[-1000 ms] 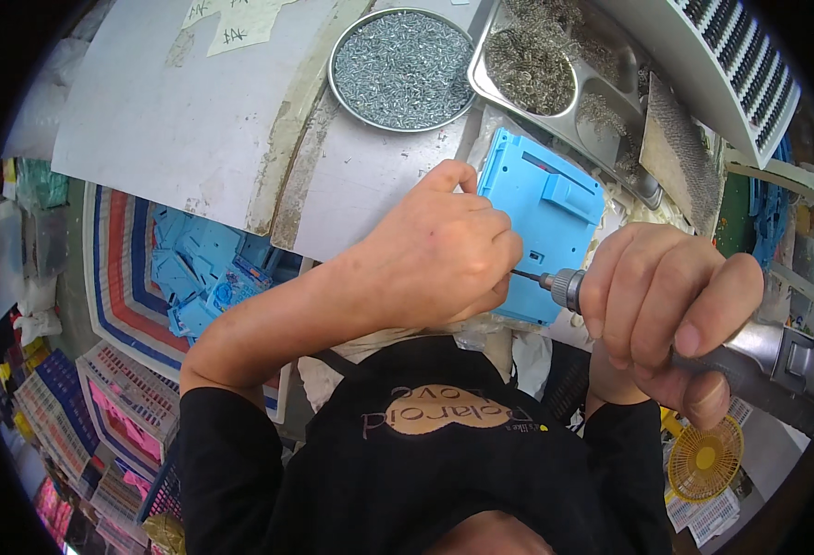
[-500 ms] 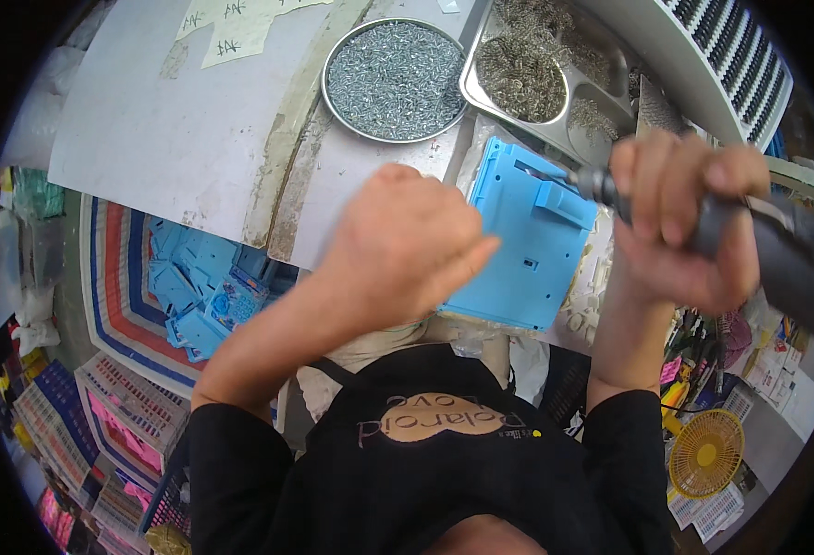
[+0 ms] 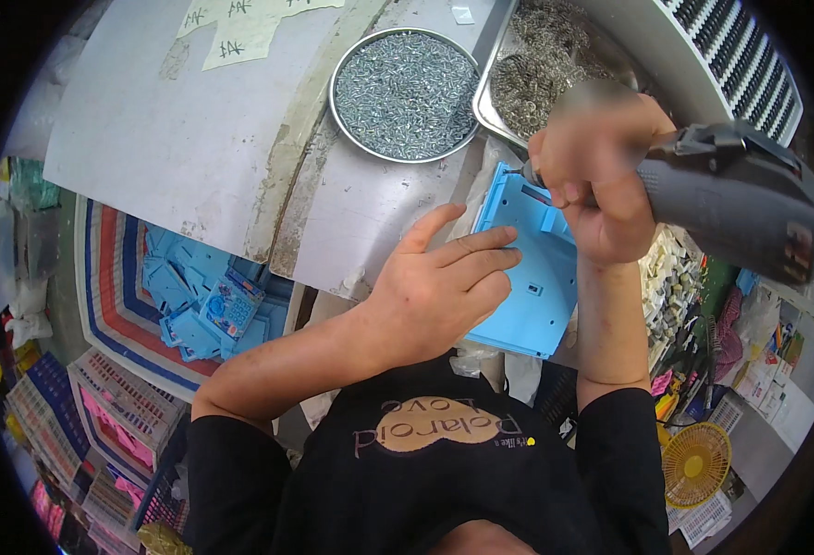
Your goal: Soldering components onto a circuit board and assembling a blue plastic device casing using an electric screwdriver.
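Note:
A light-blue plastic panel (image 3: 527, 314) with small holes and a raised block lies on the bench before me. My left hand (image 3: 448, 291) reaches over its left edge, fingers spread, holding nothing. My right hand (image 3: 601, 176) is wrapped around the front of a black power screwdriver (image 3: 735, 199), whose body extends to the right. The screwdriver's tip points at the panel's upper left corner; whether a screw sits under it is too small to tell. My right hand and the tool hide the panel's upper right part.
A round metal tray (image 3: 407, 159) full of screws stands beyond the panel. Next to it is a metal tray (image 3: 483, 111) with small wiry metal parts. A rack of black pieces (image 3: 744, 65) is at the far right. Blue plastic parts (image 3: 231, 305) fill a striped bag (image 3: 111, 277) at left.
My left hand has opened from a loose fist and moved over the panel's edge. My right hand has brought the screwdriver left, to the panel's upper left corner.

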Demonstrator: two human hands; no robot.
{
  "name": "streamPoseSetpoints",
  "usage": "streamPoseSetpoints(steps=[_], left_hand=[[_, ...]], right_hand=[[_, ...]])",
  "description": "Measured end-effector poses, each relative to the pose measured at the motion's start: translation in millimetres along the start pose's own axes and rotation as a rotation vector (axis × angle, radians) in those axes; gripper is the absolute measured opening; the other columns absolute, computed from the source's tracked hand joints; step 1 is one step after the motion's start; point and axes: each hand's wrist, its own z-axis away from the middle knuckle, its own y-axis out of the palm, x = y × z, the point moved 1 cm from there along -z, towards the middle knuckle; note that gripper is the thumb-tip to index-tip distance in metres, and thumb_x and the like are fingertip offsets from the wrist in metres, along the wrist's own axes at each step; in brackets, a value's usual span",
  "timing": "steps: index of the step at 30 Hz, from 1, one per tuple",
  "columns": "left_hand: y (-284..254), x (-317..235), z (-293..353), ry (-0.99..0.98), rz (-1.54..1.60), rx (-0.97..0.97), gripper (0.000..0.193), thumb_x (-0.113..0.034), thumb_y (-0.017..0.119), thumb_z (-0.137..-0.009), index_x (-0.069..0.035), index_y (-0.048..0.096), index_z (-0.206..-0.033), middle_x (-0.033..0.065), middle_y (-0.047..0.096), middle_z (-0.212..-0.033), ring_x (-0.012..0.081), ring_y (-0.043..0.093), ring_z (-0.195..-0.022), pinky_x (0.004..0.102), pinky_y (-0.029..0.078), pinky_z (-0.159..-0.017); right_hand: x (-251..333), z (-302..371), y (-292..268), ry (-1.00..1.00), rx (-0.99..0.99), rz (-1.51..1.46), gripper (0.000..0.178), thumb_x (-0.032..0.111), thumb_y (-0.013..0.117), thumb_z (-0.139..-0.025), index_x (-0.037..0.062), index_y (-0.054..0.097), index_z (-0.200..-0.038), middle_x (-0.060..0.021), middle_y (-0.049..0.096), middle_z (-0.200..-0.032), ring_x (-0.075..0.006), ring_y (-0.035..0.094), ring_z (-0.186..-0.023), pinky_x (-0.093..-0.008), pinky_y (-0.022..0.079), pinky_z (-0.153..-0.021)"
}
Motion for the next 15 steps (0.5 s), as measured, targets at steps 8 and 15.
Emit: streamPoseSetpoints(steps=[8,15], left_hand=[[4,-1,3,-0.017,-0.027,-0.032,0.013,-0.013,0.075,-0.083,-0.013,0.062,-0.084,0.0006,0.073,-0.116,0.0167,0.067,-0.120,0.0541,0.031,-0.116],[-1,0,-2,-0.061,0.080,-0.060,0.012,-0.011,0.077,-0.083,-0.010,0.068,-0.090,0.0030,0.075,-0.109,0.0185,0.070,-0.114,0.0560,0.027,-0.118]], right_hand=[[19,9,10,0.046,0.051,-0.058,0.026,0.023,0.064,-0.094,0.0099,0.044,-0.085,-0.0011,0.047,-0.059,-0.0115,0.044,-0.052,-0.0317,0.043,-0.060],[16,15,8,0.051,0.026,0.044,0.023,0.026,0.064,-0.094,0.0090,0.048,-0.092,0.0000,0.048,-0.060,-0.0120,0.047,-0.053,-0.0327,0.045,-0.061]])
